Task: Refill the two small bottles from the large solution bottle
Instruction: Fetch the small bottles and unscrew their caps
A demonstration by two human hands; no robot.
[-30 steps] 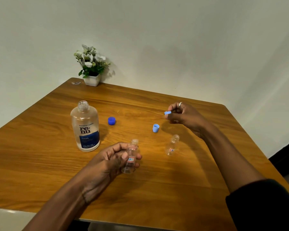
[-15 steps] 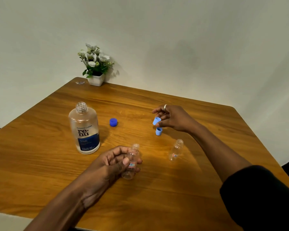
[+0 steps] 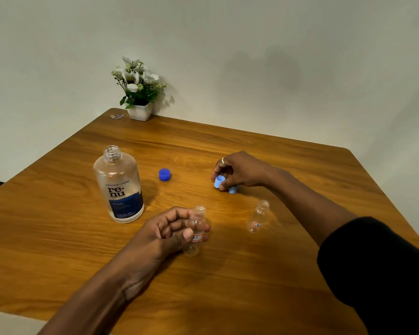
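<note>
So, left hand [image 3: 166,234] at lower centre, fingers [image 3: 172,217] curled tight round an uncapped small bottle [image 3: 196,232]. Right hand [image 3: 240,171] pinching a light-blue cap [image 3: 219,183], centre-right. Large solution bottle [image 3: 118,186] upright, centre-left on table [image 3: 58,238].

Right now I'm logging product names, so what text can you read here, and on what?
"BAUSCH + LOMB", small, on the large solution bottle.
"re-nu", large, on its label.
"fresh", faint, on the blue band; the finer print beneath is unreadable.
Red-blue labels on the held small bottle and the standing small bottle: too blurred to read.
</note>
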